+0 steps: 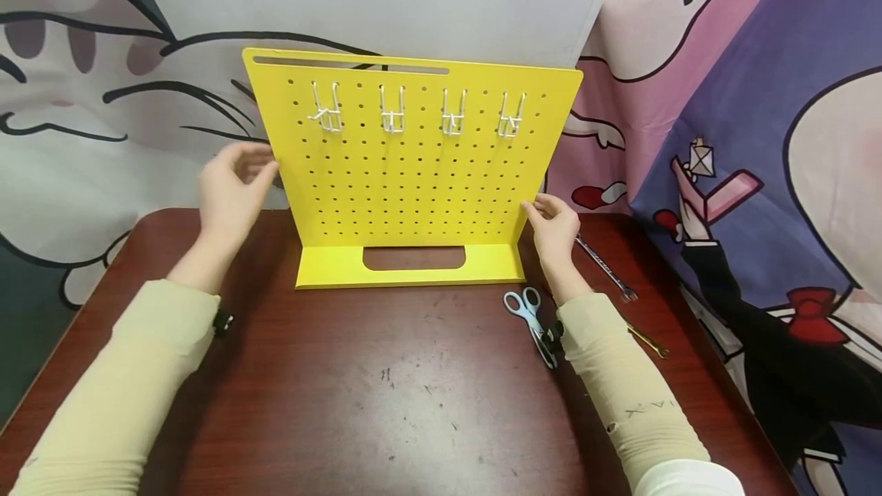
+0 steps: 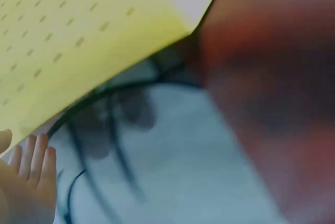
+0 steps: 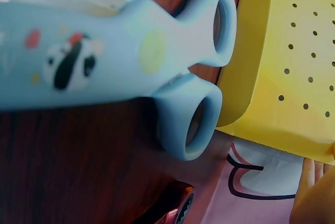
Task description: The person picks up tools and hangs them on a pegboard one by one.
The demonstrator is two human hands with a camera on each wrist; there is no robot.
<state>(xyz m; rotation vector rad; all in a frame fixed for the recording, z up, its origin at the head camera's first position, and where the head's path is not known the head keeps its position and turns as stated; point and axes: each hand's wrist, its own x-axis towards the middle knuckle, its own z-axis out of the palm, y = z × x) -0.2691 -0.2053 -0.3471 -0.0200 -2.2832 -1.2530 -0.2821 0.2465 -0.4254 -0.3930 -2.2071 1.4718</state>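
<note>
A yellow pegboard [image 1: 427, 213] stands upright on its flat base toward the back of the table, with several white wire hooks [image 1: 393, 119] in a row near its top. My left hand [image 1: 234, 186] holds the board's left edge, thumb at the front and fingers reaching behind. Lower down on the opposite edge, my right hand [image 1: 554, 232] pinches the board between thumb and fingers. Light blue scissors [image 1: 529, 314] lie beside the base, by my right wrist; their handles loom large in the right wrist view. Both hands show only partly in the wrist views.
On the right of the brown table [image 1: 386, 389] lie a silver wrench [image 1: 606, 268] and a gold-coloured wrench [image 1: 650, 341], the latter partly hidden by my right sleeve. A printed cloth [image 1: 779, 174] with cartoon figures hangs close behind and along the right side.
</note>
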